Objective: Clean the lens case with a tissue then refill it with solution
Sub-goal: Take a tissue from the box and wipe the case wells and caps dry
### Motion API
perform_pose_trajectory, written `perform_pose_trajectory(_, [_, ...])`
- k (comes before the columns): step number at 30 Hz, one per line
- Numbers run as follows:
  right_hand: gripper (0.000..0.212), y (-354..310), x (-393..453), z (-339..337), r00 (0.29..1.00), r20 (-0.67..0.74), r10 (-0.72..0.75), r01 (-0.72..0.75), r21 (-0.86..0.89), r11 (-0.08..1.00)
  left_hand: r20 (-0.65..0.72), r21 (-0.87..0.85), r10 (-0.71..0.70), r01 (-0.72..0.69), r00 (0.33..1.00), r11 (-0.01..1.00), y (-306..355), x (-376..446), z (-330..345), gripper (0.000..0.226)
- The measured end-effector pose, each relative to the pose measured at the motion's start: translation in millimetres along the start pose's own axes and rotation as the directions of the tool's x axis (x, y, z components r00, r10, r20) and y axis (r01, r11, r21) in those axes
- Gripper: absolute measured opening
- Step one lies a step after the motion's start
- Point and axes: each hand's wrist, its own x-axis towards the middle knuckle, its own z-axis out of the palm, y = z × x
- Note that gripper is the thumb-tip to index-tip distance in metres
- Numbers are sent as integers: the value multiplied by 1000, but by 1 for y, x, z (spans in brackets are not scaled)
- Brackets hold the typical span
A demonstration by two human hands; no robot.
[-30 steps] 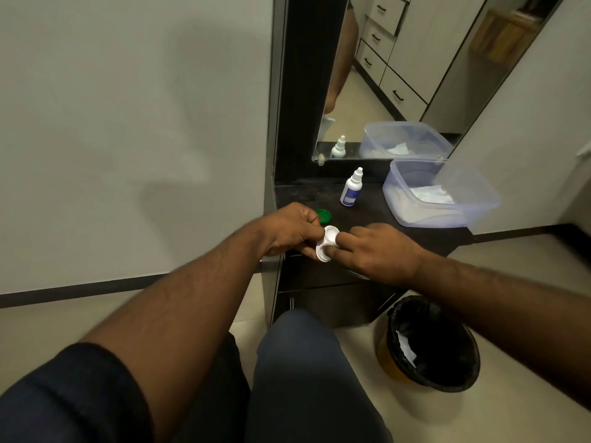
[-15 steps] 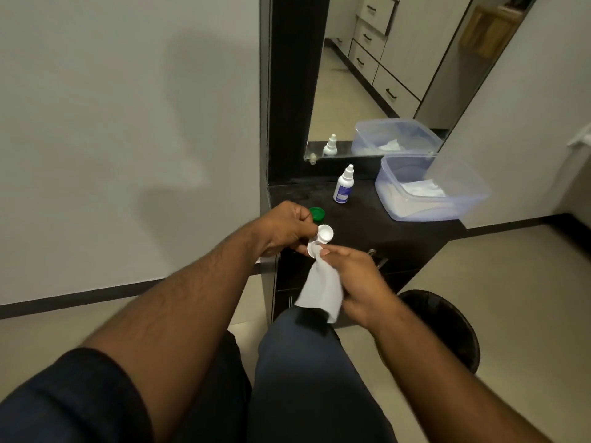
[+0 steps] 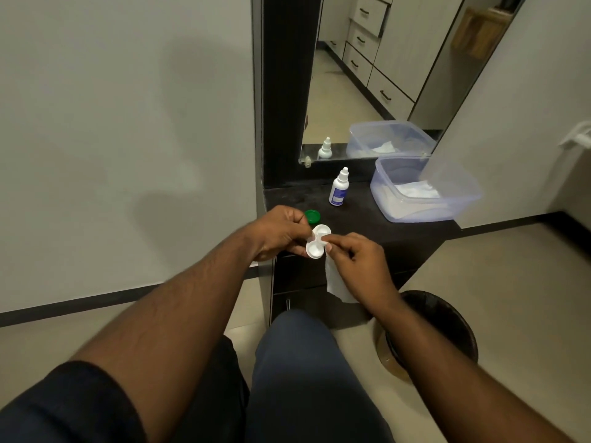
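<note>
My left hand [image 3: 281, 233] grips the white two-well lens case [image 3: 315, 247] by its left side, just above the front edge of the dark cabinet top [image 3: 361, 219]. My right hand [image 3: 358, 260] pinches a white tissue [image 3: 335, 281] and presses it into the case's far well, with the rest of the tissue hanging down below the hand. A green cap [image 3: 312, 215] lies on the cabinet top just behind my left hand. The small white solution bottle [image 3: 339, 188] with a blue label stands upright farther back, capped.
A clear plastic tub [image 3: 422, 190] holding white tissues sits at the back right of the cabinet top, below a mirror [image 3: 367, 78]. A black-lined waste bin [image 3: 438, 327] stands on the floor at the right. My knees are below the hands.
My right hand has shifted the tissue from the near well up to the far well. The case now shows both wells facing me. The camera has tilted slightly.
</note>
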Motion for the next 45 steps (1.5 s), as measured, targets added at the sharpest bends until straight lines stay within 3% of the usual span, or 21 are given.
perform_pose_trajectory(9, [20, -1, 6, -5, 977, -117, -175, 161, -120, 980, 5, 40, 5, -5, 1000, 999, -3, 4, 0, 16])
perform_pose_trajectory(16, [21, -3, 6, -3, 965, -11, -262, 253, -211, 944, 7, 9, 30, -30, 1000, 1000, -5, 3, 1, 17])
perform_pose_trajectory(26, [18, -9, -2, 8, 978, 16, -210, 208, -221, 953, 74, -76, -6, 11, 997, 997, -1, 3, -2, 13])
perform_pose_trajectory(29, [20, -10, 2, 4, 975, 100, -200, 221, -309, 925, 85, -59, 12, -7, 996, 998, -1, 2, -2, 16])
perform_pose_trajectory(33, [19, -12, 1, 4, 971, 100, -217, 239, -466, 852, 61, -51, 15, -12, 998, 999, -2, 1, -1, 19])
perform_pose_trajectory(39, [16, -11, 1, 5, 947, 152, -282, 321, -440, 839, 46, -25, 7, -5, 999, 1000, -3, 4, -2, 13])
perform_pose_trajectory(45, [14, -15, 4, 4, 934, 189, -303, 357, -552, 754, 54, -10, 23, -22, 998, 1000, -2, 1, -1, 14])
